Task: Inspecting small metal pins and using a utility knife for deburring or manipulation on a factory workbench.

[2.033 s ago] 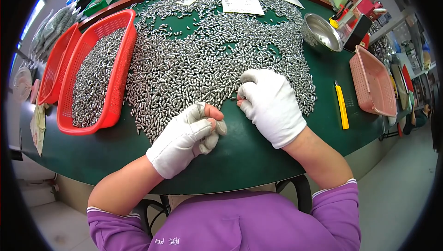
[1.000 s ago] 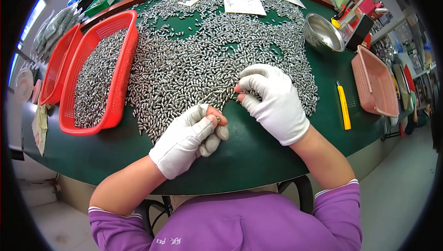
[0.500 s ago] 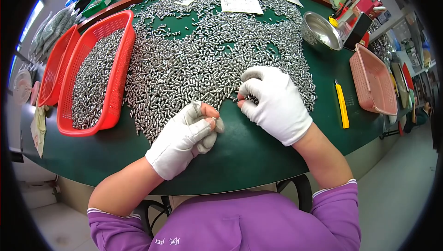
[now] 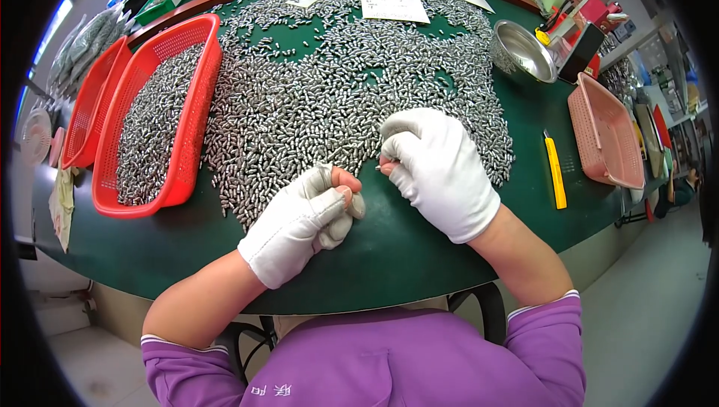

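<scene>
A broad layer of small, shiny silver metal parts [image 4: 299,107] covers much of the dark green tabletop [image 4: 382,257]. My left hand [image 4: 303,223], in a white glove with bare thumb and index tips, is closed in a pinch at the pile's near edge. What it pinches, if anything, is too small to make out. To its right, my right hand [image 4: 442,175], gloved the same way, has thumb and index finger pressed together. A tiny metal part seems to show at those fingertips, beside the near edge of the pile. Its other fingers curl in.
Left of the pile stands a red plastic basket [image 4: 196,122] holding similar parts, with another red basket [image 4: 93,107] beside it. At the right are a steel bowl [image 4: 524,51], a yellow utility knife [image 4: 555,171] and a pink basket [image 4: 607,134]. Paper slips [image 4: 393,7] lie on the pile.
My right hand has drawn slightly left and nearer, off the parts, and its thumb and index finger have closed together. My left hand has hardly moved.
</scene>
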The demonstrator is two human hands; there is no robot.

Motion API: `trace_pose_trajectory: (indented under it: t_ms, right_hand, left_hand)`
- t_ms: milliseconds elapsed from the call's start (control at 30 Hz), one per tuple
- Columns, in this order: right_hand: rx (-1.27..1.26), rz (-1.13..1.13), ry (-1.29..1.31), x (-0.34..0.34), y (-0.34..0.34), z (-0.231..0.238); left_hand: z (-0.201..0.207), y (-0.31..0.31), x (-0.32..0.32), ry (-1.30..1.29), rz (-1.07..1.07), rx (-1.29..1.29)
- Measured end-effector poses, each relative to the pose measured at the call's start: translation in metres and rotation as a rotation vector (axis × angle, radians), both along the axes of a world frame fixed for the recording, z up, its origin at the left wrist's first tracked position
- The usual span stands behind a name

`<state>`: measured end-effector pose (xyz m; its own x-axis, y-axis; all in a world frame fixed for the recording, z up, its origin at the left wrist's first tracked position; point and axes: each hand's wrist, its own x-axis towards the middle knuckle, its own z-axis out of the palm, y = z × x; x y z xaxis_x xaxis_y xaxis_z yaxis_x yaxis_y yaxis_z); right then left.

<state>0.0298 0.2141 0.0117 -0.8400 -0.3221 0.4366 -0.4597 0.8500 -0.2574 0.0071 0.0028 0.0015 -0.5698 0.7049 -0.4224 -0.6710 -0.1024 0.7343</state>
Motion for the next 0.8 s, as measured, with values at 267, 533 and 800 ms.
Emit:
trace_pose_trajectory:
  t_ms: [267,533,800]
  right_hand:
    - [-0.244,0.294,0.104,-0.001,-0.008,0.003]
    - [-0.219,0.025,0.131,-0.002,0.006,0.001]
    - [-0.121,-0.085,0.013,-0.002,0.01,0.0]
  left_hand:
    - [0.004,0.004,0.001,0.081,-0.074,-0.078]
    - [0.002,0.003,0.0,0.022,-0.002,-0.014]
    - [0.002,0.002,0.0,0.007,-0.005,0.007]
